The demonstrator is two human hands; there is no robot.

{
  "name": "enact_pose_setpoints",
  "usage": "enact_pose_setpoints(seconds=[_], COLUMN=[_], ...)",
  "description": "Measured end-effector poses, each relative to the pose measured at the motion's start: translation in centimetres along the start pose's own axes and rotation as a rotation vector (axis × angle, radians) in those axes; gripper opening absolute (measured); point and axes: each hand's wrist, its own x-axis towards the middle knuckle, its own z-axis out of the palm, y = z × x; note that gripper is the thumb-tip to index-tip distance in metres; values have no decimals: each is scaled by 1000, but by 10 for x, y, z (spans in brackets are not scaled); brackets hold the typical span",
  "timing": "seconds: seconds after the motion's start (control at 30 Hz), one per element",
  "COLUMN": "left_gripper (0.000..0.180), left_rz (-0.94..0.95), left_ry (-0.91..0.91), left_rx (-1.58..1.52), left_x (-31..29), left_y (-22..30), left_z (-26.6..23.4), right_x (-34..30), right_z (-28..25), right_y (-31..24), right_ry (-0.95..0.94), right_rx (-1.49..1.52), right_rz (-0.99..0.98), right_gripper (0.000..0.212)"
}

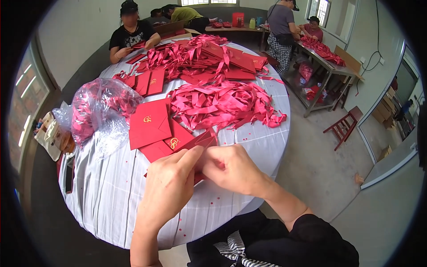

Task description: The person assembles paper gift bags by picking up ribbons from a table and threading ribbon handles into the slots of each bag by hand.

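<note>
My left hand [171,184] and my right hand [231,169] meet over the near edge of the round table [111,196], both gripping one red envelope [205,141] that sticks out above my fingers. Its lower part is hidden by my hands. Just beyond lie more red envelopes with gold emblems [149,124] in a loose stack. A heap of red ribbons [222,104] sits behind them at the table's middle.
A clear plastic bag of red ribbons [100,111] lies at the left. More envelopes and ribbons [200,58] cover the far side, where a seated person in black [131,35] works. Other people stand at a metal bench [324,62]; a red stool [344,127] is on the floor.
</note>
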Motion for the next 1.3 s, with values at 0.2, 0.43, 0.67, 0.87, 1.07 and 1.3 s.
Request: enact_pose_setpoints(seconds=[0.2,0.43,0.67,0.87,1.07,1.3], left_gripper=[25,27,29,25,25,21], left_rz=[31,23,-31,43,26,44], left_ry=[5,15,52,109,135,143], left_rx=[30,68,24,83,54,87], left_x=[2,-2,-8,-3,-1,-9], left_y=[0,-1,-3,-7,-5,-4], left_z=[2,4,7,15,18,12], right_x=[7,-6,8,53,106,115], right_z=[-4,19,-9,-43,-50,-33], right_y=[4,16,10,1,-16,-34], right_ry=[-28,166,75,-479,-989,-1035], right_rx=[243,81,-157,-245,-347,-424], right_rz=[103,-150,-358,-369,-58,-95], right_gripper=[15,10,24,11,26,18])
